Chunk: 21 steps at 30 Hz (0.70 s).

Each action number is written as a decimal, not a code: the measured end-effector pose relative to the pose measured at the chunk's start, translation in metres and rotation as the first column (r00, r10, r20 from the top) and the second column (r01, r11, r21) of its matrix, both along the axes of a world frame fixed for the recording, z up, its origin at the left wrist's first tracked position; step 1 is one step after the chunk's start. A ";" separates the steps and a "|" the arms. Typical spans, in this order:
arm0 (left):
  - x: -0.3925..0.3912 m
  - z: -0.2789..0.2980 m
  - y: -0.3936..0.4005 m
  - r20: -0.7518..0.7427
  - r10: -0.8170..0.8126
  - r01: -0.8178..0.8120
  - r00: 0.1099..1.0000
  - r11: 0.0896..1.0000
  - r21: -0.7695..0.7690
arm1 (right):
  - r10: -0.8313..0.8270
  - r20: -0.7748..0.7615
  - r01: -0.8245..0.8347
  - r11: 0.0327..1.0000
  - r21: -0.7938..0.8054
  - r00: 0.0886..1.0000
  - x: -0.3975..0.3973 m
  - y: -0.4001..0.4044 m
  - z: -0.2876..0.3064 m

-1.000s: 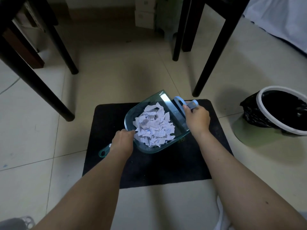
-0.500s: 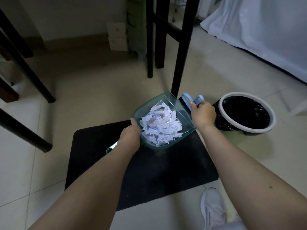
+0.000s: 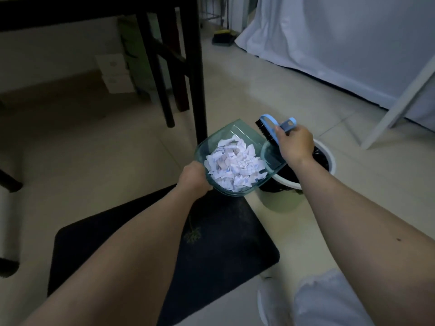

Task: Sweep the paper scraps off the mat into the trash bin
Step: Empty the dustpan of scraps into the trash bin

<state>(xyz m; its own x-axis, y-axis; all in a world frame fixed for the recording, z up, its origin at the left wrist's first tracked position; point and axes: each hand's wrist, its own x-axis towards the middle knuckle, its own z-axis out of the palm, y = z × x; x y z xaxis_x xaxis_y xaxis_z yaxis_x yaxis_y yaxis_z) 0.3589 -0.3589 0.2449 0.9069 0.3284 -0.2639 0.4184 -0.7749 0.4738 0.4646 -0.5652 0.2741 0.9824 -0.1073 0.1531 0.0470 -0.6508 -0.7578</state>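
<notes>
both hands (image 3: 194,176) have carried my load right off the mat (image 3: 223,243): left grips the clear dustpan (image 3: 231,158) heaped with paper scraps (image 3: 234,169), right hand (image 3: 295,145) grips the blue brush (image 3: 270,129). pan's right edge now overlaps the trash bin (image 3: 330,161), so tipping looks next. bin mostly hidden behind my right arm; pan's handle hidden too.

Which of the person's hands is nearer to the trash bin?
Right. The right hand, gripping the blue brush, is over the trash bin rim. The left hand holds the dustpan of paper scraps on the side away from the bin.
</notes>
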 end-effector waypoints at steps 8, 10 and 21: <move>0.088 0.011 -0.047 0.000 -0.115 0.114 0.993 0.986 0.125 | -0.115 0.038 0.114 0.993 0.028 0.993 0.049 -0.060 -0.010; 0.106 0.012 -0.058 -0.033 -0.125 0.128 0.992 0.976 0.174 | -0.140 0.036 0.139 0.989 0.049 0.989 0.059 -0.071 -0.017; 0.168 0.013 -0.103 -0.082 -0.245 0.254 0.966 0.849 0.463 | -0.156 -0.144 0.204 0.508 0.837 0.977 0.090 -0.099 -0.042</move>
<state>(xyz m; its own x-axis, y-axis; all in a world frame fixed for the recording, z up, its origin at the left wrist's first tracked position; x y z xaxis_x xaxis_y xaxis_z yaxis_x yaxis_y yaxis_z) 0.5269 -0.4622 0.2574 0.9712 0.1805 -0.1554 0.1865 -0.9821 0.0252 0.5545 -0.6644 0.2324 0.9293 -0.3376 -0.1501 -0.0434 0.3037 -0.9518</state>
